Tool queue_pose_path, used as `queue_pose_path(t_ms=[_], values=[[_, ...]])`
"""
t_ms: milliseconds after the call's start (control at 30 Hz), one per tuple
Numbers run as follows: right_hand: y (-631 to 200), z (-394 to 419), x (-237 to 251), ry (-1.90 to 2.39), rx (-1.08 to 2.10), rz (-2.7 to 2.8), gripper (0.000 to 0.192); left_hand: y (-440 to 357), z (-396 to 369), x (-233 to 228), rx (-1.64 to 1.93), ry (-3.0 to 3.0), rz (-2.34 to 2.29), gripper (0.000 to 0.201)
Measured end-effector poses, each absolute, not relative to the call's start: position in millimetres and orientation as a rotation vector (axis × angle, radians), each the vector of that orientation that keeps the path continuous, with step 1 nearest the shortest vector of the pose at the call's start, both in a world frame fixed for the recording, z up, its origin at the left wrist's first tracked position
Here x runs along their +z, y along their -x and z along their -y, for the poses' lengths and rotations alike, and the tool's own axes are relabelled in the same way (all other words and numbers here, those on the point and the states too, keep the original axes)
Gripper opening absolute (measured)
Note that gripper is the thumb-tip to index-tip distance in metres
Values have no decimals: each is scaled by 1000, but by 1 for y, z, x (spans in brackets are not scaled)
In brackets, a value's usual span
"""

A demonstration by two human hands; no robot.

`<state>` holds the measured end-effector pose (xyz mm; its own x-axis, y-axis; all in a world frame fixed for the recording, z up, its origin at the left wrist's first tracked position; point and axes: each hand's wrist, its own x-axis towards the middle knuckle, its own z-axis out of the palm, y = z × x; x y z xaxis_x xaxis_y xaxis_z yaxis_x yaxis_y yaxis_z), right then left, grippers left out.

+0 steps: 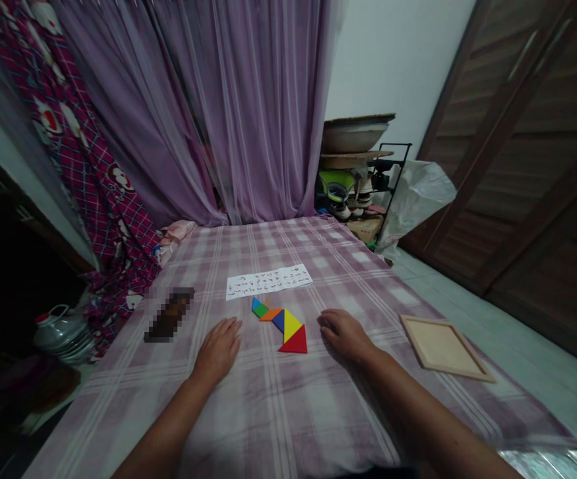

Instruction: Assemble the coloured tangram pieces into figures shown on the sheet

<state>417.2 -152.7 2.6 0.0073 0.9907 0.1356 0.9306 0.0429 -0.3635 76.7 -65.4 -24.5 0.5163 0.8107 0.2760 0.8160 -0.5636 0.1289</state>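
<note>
Both grips, left hand (217,350) and right hand (344,334), lie open, empty, flanking tangram pieces (282,324).

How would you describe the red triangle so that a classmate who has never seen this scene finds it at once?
Start at the purple checked cloth and look between the left hand and right hand. A row of flat coloured shapes lies there. The red triangular piece is its near end, below the yellow triangular piece.
</note>
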Motion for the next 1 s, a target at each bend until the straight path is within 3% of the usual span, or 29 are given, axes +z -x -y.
queue_pose_path(t_ms=[400,1000], values=[[-424,73,11,2028,134,2032,25,-63,15,-16,-425,2568,1609,37],[-427,7,4,1941,150,2097,31,-77,-28,-18,-411,2580,1671,37]])
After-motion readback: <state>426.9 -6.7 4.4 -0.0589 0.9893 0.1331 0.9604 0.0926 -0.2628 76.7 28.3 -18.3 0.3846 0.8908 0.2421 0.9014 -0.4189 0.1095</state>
